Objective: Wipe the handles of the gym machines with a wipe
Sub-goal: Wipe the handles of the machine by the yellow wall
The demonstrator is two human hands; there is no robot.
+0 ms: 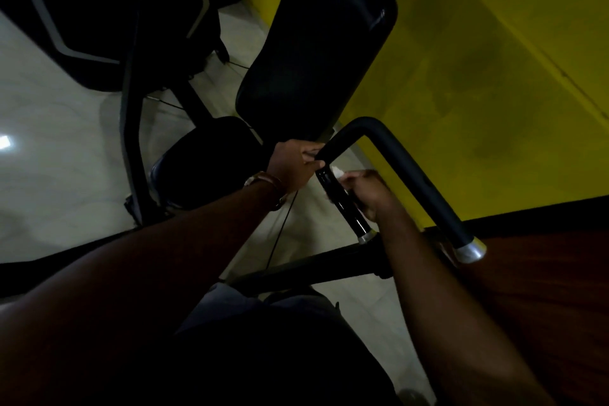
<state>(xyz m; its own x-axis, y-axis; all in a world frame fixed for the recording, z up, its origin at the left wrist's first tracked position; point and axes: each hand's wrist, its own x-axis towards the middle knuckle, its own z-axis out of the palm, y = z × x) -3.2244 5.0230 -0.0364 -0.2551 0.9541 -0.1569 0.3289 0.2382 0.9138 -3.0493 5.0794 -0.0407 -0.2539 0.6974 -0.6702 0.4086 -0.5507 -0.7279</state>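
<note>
While left hand [294,164] grips the handle [342,198], right hand [365,193] rubs wipe [337,172] along it.
Wipe soft, limp: keep bunched in fingers. Handle rigid, glossy, likely slick.

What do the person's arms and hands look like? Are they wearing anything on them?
Both arms are bare, with no sleeves or gloves in view. The left hand has a wristwatch with a brown strap and a pale case at its wrist. The right hand is blurred, and I see nothing worn on it or its wrist.
</note>
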